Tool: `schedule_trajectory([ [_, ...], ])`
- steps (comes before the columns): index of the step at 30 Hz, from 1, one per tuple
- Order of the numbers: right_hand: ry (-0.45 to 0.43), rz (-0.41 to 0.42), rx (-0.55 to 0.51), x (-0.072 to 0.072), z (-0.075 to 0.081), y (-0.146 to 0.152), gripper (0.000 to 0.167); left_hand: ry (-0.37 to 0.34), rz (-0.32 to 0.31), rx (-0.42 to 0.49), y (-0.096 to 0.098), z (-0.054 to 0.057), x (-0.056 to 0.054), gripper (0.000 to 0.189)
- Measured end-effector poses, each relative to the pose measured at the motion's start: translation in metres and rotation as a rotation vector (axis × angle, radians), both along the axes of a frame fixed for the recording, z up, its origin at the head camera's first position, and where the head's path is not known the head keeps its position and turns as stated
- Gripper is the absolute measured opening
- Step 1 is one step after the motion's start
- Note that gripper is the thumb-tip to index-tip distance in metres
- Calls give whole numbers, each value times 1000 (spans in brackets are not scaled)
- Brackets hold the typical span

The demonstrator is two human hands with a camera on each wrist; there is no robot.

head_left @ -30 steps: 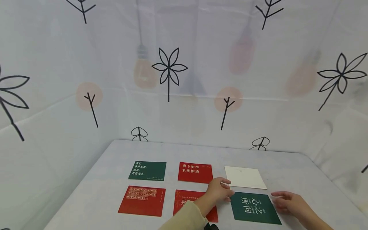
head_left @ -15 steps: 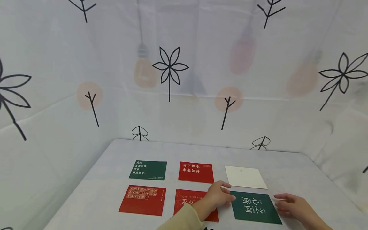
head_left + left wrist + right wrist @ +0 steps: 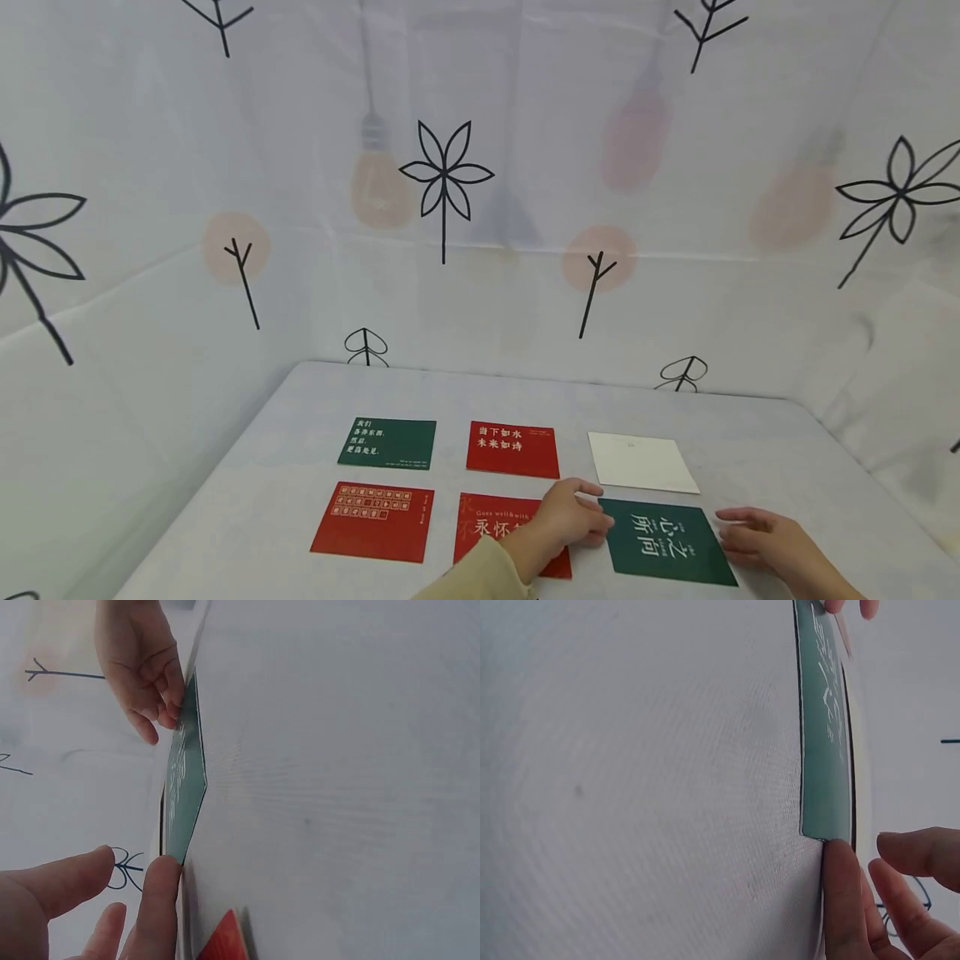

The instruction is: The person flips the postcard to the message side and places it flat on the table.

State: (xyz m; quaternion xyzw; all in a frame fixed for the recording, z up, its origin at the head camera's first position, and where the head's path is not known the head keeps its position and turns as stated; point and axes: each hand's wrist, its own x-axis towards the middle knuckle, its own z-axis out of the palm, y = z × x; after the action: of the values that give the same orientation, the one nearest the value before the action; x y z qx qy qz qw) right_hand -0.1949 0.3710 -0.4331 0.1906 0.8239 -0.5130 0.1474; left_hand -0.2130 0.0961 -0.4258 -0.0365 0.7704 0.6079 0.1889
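A green postcard (image 3: 660, 542) with large white characters lies on the white tabletop at the front right in the head view. My left hand (image 3: 562, 521) rests at its left edge, reaching across a red card (image 3: 480, 537) that my forearm and sleeve partly cover. At the opposite edge is my right hand (image 3: 768, 537), its fingertips against the card's side. In the left wrist view, my left fingertip (image 3: 163, 877) meets the near end of the green postcard (image 3: 187, 780). The right wrist view has one fingertip (image 3: 841, 859) at the card's corner. Neither hand grips it.
A cream card (image 3: 643, 462) lies just behind the green one. Farther left are a red card (image 3: 512, 457), a green card (image 3: 388, 446) and a red card with small squares (image 3: 372, 529), forming two rows. A patterned white cloth (image 3: 480, 317) hangs behind the table.
My left hand has shifted slightly toward me, and my right hand has eased a little to the right. The green postcard's far left corner has crept left. The other cards lie as before.
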Motion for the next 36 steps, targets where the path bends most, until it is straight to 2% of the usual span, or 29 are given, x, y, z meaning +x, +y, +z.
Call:
schedule_trajectory([
  [6,20,12,-5,1,-4,2,53,-6,14,20,1,-1,1,28],
  [10,36,67,23,2,-3,3,60,3,21,47,1,-3,1,32],
  [13,22,91,55,1,-2,4,64,2,32,76,2,-5,1,34],
  [19,-25,88,110,-1,-6,9,74,-13,57,114,8,-7,1,36],
  [25,-19,94,131,-1,-6,3,69,27,133,145,14,-9,1,41],
  [27,-11,100,145,-2,-6,2,67,42,156,163,15,-9,1,38],
  [30,5,118,162,-2,-7,3,66,37,159,173,15,-9,1,29],
  [36,13,100,154,-2,-8,8,66,6,146,118,16,-8,3,17],
])
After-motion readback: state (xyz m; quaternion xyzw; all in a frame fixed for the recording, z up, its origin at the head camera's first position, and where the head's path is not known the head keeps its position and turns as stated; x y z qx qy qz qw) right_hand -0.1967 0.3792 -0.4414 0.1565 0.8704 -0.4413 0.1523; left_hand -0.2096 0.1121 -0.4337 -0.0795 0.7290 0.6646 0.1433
